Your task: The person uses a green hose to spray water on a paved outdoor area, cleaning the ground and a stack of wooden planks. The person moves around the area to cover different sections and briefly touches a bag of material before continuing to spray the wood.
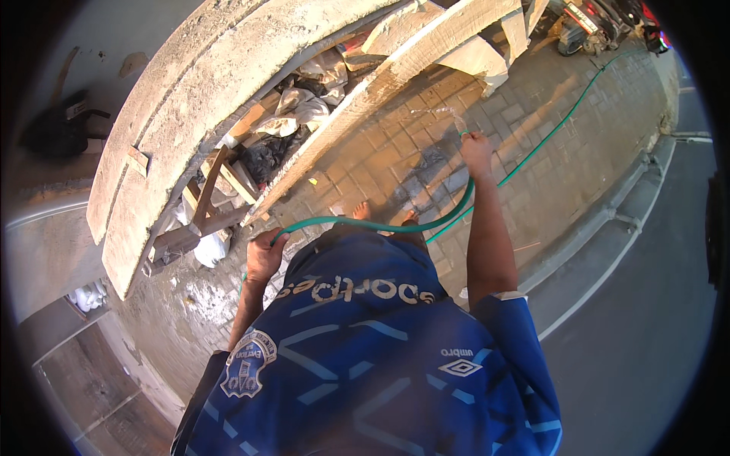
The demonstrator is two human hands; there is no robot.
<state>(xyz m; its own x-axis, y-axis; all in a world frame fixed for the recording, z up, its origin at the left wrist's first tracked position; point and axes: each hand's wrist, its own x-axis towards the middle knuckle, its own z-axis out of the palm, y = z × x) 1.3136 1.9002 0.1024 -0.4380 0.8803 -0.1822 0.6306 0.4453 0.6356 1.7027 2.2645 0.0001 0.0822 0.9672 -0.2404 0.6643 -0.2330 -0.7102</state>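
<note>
A green garden hose [372,226] runs in a curve across my front, from one hand to the other. My left hand [264,254], at the left of my waist, is closed around it. Further out to the right, my right hand [477,154] grips the hose near its end. Water [457,120] sprays from that end, toward the far left, over the brick paving [388,163]. The paving looks wet and muddy around a darker grey patch in front of my bare feet [361,210].
A wooden structure of rough planks [365,99] rises at the left, with plastic bags and wood scraps [296,110] inside. More hose [559,125] trails across the paving toward a parked motorbike [582,26] at the far right. A raised kerb [593,243] borders the right side.
</note>
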